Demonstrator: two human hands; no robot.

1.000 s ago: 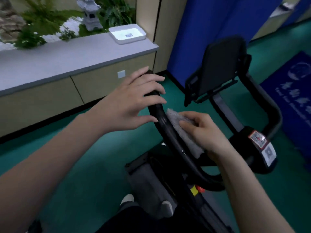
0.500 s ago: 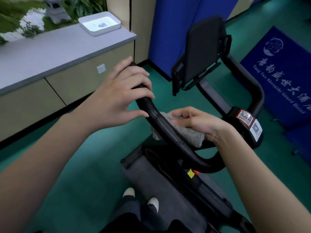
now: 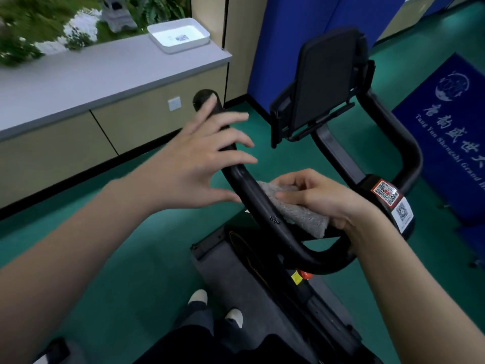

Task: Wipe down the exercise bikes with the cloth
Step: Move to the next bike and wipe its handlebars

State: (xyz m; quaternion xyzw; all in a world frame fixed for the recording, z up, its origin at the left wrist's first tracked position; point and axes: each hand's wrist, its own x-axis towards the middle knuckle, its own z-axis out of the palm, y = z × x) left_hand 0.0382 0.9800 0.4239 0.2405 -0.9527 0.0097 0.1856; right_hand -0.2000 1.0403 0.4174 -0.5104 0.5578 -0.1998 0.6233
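Head view: right hand (image 3: 322, 198) pinches cloth (image 3: 296, 208) against handlebar (image 3: 252, 190), whose limb runs away leftward; left hand (image 3: 194, 166), fingers splayed slack, spans that upper grip, nearer its end.

Head-worn wide-angle view, facing forward and down; close over handlebar (image 3: 246, 185)

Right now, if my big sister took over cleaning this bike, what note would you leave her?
Left hand: open, fingers spread over the end grip of the handlebar.
Right hand: holds the grey cloth, pressed against the handlebar's inner curve.
Done: wiping is under way on this side; how much is clean cannot be told.
Left: probably the right bar and the screen holder.
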